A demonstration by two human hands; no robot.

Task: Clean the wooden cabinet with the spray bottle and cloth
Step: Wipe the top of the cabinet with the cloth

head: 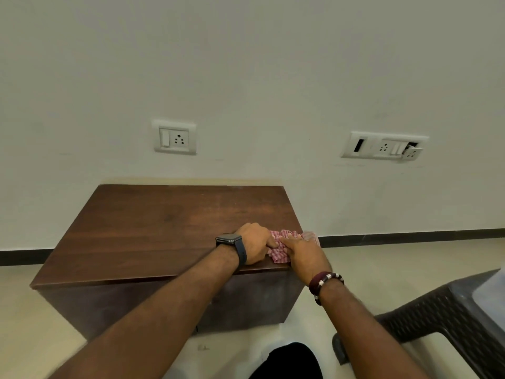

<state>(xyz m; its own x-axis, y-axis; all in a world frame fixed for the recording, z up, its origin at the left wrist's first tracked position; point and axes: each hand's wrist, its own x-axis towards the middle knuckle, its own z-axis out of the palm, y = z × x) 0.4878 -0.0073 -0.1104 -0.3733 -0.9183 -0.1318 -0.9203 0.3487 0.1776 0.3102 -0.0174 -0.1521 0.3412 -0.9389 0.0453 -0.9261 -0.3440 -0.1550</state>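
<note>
The step in hand looks like the wiping of the cabinet (153, 231) top: both hands are on the cloth (284, 242), a pink checked rag bunched at the right front corner of the top, with one end lapping over the right edge. The spray bottle is nowhere in view, so whether the surface is already sprayed cannot be told; the wood near the cloth looks a little paler and duller, but that may be only light. The left hand (254, 246), with a watch (229, 239) on its wrist, lies knuckles up at the cloth's left end, its fingers curled down and closed on the fabric, the thumb along the near side. The right hand (303, 254), with a beaded bracelet (325, 281) on its wrist, lies over the cloth's near right part, index finger stretched out across the fabric toward the left hand; its other fingers are hidden under the hand, so their grip cannot be told, though the palm seems to press down. Both forearms reach forward from below, the left one crossing over the cabinet's front edge. The next move, by this judgement, calls for gathering the cloth into a flat pad and drawing it leftward across the large unwiped stretch of top, with steady downward pressure, taking care the overhanging end does not slip off the corner.
</note>
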